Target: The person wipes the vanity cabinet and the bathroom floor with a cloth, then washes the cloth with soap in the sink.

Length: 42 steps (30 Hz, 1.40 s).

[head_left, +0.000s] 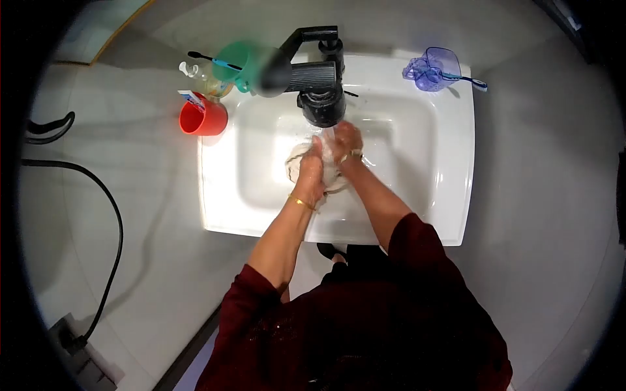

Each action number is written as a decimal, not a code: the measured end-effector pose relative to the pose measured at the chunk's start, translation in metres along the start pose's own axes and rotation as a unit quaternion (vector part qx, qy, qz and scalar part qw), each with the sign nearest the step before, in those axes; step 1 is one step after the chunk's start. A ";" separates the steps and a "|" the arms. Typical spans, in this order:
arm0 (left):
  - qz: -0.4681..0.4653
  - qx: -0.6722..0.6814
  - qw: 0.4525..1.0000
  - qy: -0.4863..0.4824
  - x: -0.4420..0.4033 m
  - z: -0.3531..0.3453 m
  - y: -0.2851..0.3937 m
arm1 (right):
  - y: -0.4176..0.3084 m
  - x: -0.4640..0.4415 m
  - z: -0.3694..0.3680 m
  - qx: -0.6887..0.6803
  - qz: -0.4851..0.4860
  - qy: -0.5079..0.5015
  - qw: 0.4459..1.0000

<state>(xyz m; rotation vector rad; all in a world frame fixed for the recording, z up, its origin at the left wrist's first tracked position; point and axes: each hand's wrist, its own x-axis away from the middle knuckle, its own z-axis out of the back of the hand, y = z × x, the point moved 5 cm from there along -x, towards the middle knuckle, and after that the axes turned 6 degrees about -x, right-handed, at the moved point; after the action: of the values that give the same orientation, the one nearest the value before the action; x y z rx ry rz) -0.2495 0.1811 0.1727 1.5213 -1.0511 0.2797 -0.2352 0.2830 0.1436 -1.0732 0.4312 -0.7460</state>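
A wet, off-white cloth (295,163) is bunched up in the white sink (254,186), under the black faucet (323,107). My left hand (312,174), with a gold bangle at its wrist, is closed on the cloth, thumb pointing toward the faucet. Close beside it on the right, my right hand (347,139) grips the cloth under the running water (328,133); its fingers are slightly blurred and a band circles the wrist. Part of the cloth hangs below and between the hands.
On the sink's left rim stand a red cup (214,120) with a toothpaste tube, a pump bottle (214,85) and a green cup (233,60) with a toothbrush across it. A purple cup (445,62) and another toothbrush (466,79) are at the back right. A black cable (120,228) hangs left.
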 end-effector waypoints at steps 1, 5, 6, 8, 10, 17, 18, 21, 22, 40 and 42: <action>0.041 0.017 0.999 0.019 0.025 -0.021 0.019 | -0.013 -0.014 0.019 0.096 -0.016 -0.133 0.986; -0.029 -0.199 0.969 -0.142 -0.029 0.015 0.001 | -0.025 0.014 0.015 0.024 0.051 0.084 0.995; -0.052 -0.294 0.934 -0.195 -0.037 0.019 -0.001 | -0.028 0.006 0.020 0.026 0.059 0.068 0.996; -0.129 -0.387 0.913 0.002 0.008 -0.015 0.030 | -0.031 0.002 0.027 0.027 0.067 0.037 0.997; -0.022 -0.012 0.999 0.030 0.008 -0.005 0.018 | -0.040 0.011 0.027 0.018 0.123 0.073 0.990; 0.017 -0.032 0.999 -0.036 0.021 0.001 0.022 | -0.048 0.004 0.032 0.092 0.172 0.013 0.981; -0.069 -0.188 0.979 -0.046 0.020 0.006 0.022 | -0.014 -0.015 0.030 0.076 0.151 0.015 0.986; -0.247 -0.696 0.665 -0.114 0.020 0.020 0.041 | 0.032 -0.017 0.056 -0.272 -0.153 -0.040 0.949; -0.248 -0.737 0.625 -0.069 0.014 0.035 0.041 | 0.026 -0.008 0.064 -0.282 -0.166 -0.057 0.943; -0.405 -0.411 0.815 -0.053 0.120 0.030 0.170 | -0.088 0.035 0.107 -0.428 -0.165 -0.247 0.854; -0.372 -0.483 0.792 -0.035 0.109 0.018 0.165 | -0.093 0.026 0.129 -0.456 -0.160 -0.206 0.851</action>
<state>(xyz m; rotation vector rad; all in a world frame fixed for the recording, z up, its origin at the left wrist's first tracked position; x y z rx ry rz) -0.3162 0.1347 0.3536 0.8607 -0.4123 -0.7834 -0.1649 0.3199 0.2835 -2.2003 0.2208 -0.5621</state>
